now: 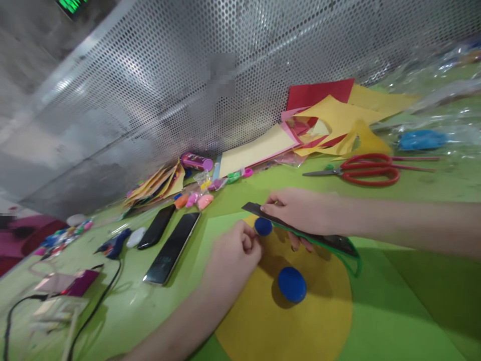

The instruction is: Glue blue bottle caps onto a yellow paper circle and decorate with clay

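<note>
1. Here, nearest, find a yellow paper round (300, 331) flat on a green sheet (391, 306), bearing a blue disc (292, 285). Looks light, firm and perhaps slippery; best to take it by the rim.
2. Near the round's far edge, notice another blue disc (263, 226), just beside the left hand (235, 253). See fingertips curled close together there (cannot tell whether around anything).
3. Over the round, see a dark strip (340, 244) with green edging, clasped in the right hand (291, 210) with fingers above and below. Seems thin, light and fairly stiff; likely steadiest by its long edges, around the middle.
4. Beneath it all, note a smooth green table (131, 306), carrying two phones (172, 249) to the left and red-handled scissors (342, 171) beyond the right forearm.
5. Farther back, meet loose coloured papers (330, 110), then a perforated metal panel (158, 95).
</note>
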### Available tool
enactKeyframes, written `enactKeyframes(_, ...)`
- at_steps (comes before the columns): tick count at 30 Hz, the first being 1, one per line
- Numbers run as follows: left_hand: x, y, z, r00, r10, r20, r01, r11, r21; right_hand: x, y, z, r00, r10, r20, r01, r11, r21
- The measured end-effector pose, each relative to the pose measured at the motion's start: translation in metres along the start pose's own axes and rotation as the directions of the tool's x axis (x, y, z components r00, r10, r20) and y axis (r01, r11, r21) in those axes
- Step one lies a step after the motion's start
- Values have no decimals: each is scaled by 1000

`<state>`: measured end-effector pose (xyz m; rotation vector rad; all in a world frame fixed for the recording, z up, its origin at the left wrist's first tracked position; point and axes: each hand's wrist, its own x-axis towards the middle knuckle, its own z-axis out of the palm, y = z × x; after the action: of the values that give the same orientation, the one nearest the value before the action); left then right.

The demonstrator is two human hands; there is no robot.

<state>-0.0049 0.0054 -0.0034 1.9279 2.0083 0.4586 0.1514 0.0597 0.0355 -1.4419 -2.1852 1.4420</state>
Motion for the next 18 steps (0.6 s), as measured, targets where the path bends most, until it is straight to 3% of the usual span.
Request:
enactKeyframes(4, -2, 2, -2, 1000, -12, 14, 12, 1000, 21, 0, 0, 1, 1000, -4, 16, 4, 1000, -7)
enactKeyframes(12, -7, 4, -4, 987, 154, -37, -124, 898, 421, -2, -2, 0, 1000, -27, -2, 27, 999, -42)
enactKeyframes(18, -13, 15, -2, 998, 26, -57, 2, 899, 437, -2, 3, 6, 997, -40, -63, 41, 999, 9)
